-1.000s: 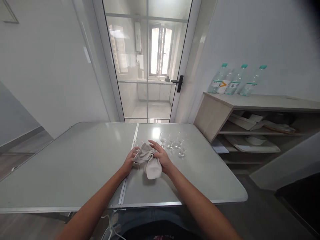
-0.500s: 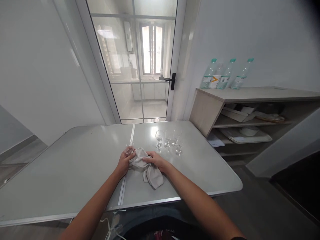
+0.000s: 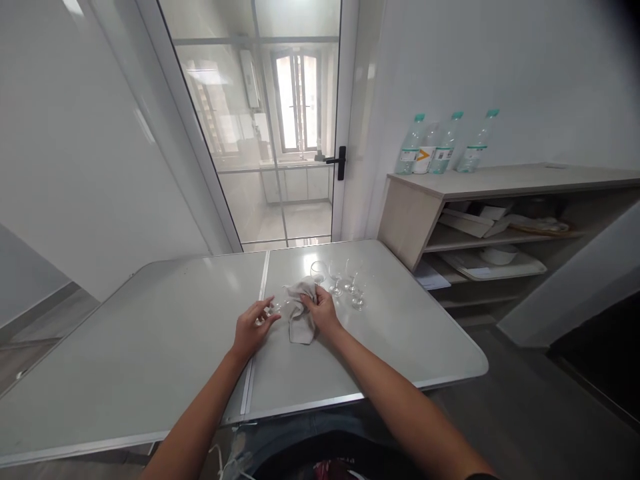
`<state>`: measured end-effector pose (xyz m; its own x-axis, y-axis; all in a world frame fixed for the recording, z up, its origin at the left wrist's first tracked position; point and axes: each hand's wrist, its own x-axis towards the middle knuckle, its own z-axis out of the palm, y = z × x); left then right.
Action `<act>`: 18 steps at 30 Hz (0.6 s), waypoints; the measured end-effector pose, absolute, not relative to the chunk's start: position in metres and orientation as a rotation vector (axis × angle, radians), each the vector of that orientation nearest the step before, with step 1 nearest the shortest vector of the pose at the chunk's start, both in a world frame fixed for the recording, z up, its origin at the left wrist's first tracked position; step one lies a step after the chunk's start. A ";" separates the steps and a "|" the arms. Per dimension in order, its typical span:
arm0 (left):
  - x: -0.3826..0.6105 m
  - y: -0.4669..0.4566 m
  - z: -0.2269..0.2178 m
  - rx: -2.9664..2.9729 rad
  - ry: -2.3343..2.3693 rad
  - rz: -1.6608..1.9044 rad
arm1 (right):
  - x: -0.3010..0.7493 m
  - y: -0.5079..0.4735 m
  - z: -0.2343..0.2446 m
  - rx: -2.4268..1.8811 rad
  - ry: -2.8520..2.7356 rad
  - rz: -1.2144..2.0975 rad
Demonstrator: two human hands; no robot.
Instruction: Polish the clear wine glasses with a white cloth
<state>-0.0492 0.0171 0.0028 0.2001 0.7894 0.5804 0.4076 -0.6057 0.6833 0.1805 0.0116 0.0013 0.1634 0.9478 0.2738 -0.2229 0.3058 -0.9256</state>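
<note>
Glass (image 3: 275, 308) sits pinched in left hand (image 3: 251, 328), while right hand (image 3: 323, 312) grips grey cloth (image 3: 300, 315) beside it.

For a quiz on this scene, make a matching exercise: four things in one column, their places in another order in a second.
1 cloth
2 single glass
3 row of glasses
4 bottles

A on the shelf unit top
B in the right hand
C standing on the table beyond that hand
D at the fingertips of the left hand

Pairs: 1-B, 2-D, 3-C, 4-A
</note>
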 end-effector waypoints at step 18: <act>-0.050 0.022 -0.006 1.758 0.986 1.027 | 0.175 -0.011 0.007 -0.822 -1.607 0.997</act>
